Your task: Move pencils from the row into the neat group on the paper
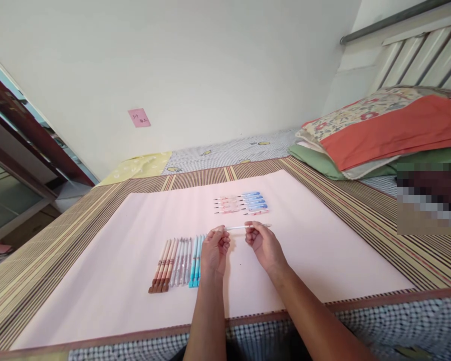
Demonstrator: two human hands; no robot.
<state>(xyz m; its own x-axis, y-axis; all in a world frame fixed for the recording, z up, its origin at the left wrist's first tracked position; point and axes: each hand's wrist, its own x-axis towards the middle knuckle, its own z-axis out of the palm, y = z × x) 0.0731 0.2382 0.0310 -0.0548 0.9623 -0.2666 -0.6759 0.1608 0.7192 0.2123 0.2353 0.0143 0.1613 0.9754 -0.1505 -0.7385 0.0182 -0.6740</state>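
My left hand (pixel 215 250) and my right hand (pixel 262 242) both pinch a thin white pen (pixel 240 227), held level just above a pale pink sheet (pixel 116 281). The left fingers close on its left end, the right fingers on its right part. Left of my left hand lies a row of several pens (pixel 177 263), brown, clear and blue, side by side. Beyond my hands, farther up the sheet, lies a second small group of pens (pixel 241 202) with blue caps and pink patterned barrels.
The pink sheet covers a striped woven mat (pixel 379 220) on a bed with a checked cover. Folded pillows and bedding (pixel 383 130) are stacked at the back right. A white wall carries a pink sticky note (pixel 139 118). A wooden frame (pixel 30 145) stands at the left.
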